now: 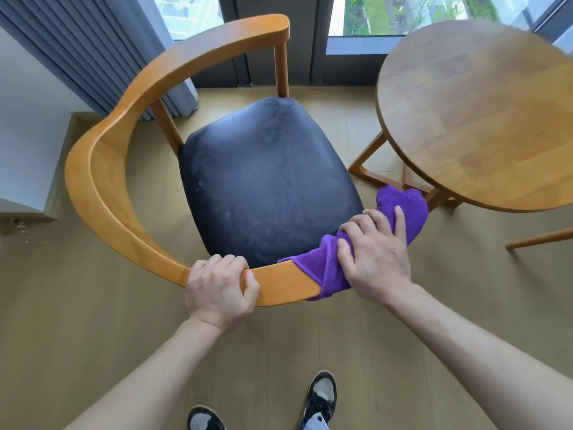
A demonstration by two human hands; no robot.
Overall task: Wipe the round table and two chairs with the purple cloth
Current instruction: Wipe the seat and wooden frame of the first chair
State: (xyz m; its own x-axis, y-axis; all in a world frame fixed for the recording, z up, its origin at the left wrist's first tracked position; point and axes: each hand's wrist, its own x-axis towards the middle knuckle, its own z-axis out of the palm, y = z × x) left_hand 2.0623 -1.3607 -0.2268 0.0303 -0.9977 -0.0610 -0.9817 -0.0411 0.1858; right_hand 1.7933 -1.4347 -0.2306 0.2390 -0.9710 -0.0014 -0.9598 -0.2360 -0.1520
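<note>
A person's left hand [220, 290] grips the wooden chair [102, 181] armrest with curled fingers, while the right hand [373, 256] clutches a purple cloth [325, 271] draped over the armrest's end.

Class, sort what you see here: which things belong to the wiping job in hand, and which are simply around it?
Part of the job:
purple cloth, under the right hand
chair, its armrest gripped by the left hand
round table

Just around:
curtain
window
shoes
</note>
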